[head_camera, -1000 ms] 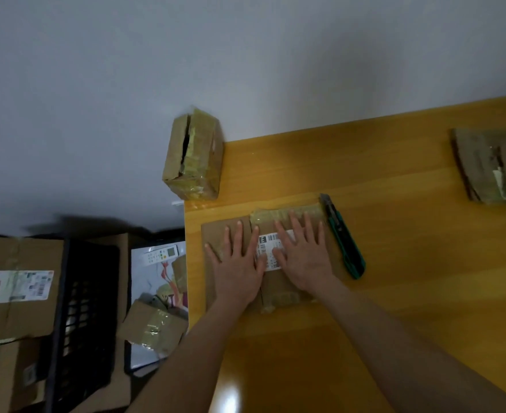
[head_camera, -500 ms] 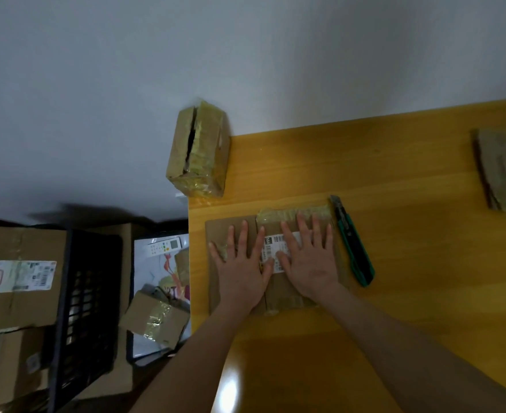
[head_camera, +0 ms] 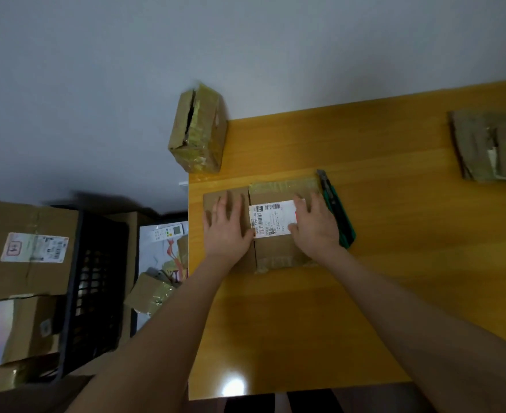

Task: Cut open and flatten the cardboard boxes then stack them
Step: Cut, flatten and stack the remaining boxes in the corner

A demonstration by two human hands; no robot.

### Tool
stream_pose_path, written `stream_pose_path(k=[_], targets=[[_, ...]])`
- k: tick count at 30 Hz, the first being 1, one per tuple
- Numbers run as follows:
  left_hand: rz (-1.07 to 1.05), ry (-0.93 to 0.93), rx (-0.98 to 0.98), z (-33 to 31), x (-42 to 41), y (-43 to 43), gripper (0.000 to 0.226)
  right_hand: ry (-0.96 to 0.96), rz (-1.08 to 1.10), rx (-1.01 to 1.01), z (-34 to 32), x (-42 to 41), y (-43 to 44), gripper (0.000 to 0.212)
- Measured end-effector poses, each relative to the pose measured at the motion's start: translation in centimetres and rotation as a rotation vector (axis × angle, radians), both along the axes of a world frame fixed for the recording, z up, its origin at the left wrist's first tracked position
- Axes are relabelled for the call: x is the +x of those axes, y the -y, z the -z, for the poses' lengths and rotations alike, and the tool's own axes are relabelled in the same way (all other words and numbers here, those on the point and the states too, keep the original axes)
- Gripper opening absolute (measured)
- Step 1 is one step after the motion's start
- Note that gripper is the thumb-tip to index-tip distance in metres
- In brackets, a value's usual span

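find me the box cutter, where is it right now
In the head view the green box cutter lies on the wooden table just right of the flattened box, close beside the right hand.

- The bare left hand [head_camera: 227,231] is lying palm-down, fingers straight and slightly spread, pointing away from the body.
- The bare right hand [head_camera: 315,229] is lying flat the same way, a little apart from it.
- The left forearm [head_camera: 162,317] and the right forearm [head_camera: 409,308] are stretching forward, angling inward.
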State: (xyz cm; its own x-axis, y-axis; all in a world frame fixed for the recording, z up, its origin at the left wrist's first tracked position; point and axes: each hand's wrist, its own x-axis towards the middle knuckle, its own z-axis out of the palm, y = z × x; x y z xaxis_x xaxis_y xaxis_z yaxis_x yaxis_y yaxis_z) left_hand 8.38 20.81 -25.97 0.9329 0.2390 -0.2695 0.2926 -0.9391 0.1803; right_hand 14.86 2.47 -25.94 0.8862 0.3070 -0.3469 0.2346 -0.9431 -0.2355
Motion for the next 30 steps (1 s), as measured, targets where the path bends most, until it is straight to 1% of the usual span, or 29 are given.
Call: stream_pose_path(k=[1, 3, 6, 9, 11, 12, 14, 16, 18, 20, 23, 30], targets=[[-0.071, 0.046, -0.01, -0.6, -0.6, 0.1, 0.077, 0.011, 0.083, 0.018, -0.4, -0.8, 0.5, 0.072], [-0.222, 0.071, -0.093, -1.4, -1.9, 0.5, 0.076, -0.002, 0.161, 0.03, -1.1, -2.4, 1.2, 0.075], [-0.428, 0.009, -0.294, -2.0, -2.8, 0.6, 0.074, -0.079, 0.249, 0.064, -1.7, -3.8, 1.5, 0.084], [-0.548, -0.014, -0.41, -1.9, -3.0, 0.0, 0.075, -0.148, 0.407, 0.105, -2.1, -4.5, 1.2, 0.093], [-0.61, -0.021, -0.457, -1.9, -3.2, -0.7, 0.075, -0.18, 0.534, 0.195, -2.5, -5.2, 1.2, 0.1], [-0.639, -0.021, -0.488, -2.0, -3.5, -1.3, 0.073, -0.172, 0.567, 0.228, -2.7, -5.6, 1.2, 0.102], [-0.685, -0.009, -0.555, -2.5, -4.1, -2.1, 0.065, -0.135, 0.571, 0.212, -3.4, -6.8, 1.2, 0.102], [-0.658, -0.007, -0.521, -3.5, -4.5, -2.4, 0.062, -0.114, 0.587, 0.212, -4.4, -7.9, 1.4, 0.098], [-0.589, 0.02, -0.461, -4.7, -4.3, -2.2, 0.063, -0.094, 0.63, 0.294, -5.8, -8.9, 1.8, 0.095], [-0.534, 0.065, -0.51, -6.2, -3.8, -1.4, 0.065, -0.07, 0.674, 0.329, -7.5, -9.8, 2.8, 0.095], [-0.457, 0.086, -0.599, -8.0, -3.0, 1.1, 0.065, -0.016, 0.736, 0.313, -9.8, -10.8, 5.2, 0.091], [-0.307, 0.048, -0.642, -10.8, -1.8, 9.7, 0.063, 0.061, 0.829, 0.265, -13.6, -12.4, 13.0, 0.085]])
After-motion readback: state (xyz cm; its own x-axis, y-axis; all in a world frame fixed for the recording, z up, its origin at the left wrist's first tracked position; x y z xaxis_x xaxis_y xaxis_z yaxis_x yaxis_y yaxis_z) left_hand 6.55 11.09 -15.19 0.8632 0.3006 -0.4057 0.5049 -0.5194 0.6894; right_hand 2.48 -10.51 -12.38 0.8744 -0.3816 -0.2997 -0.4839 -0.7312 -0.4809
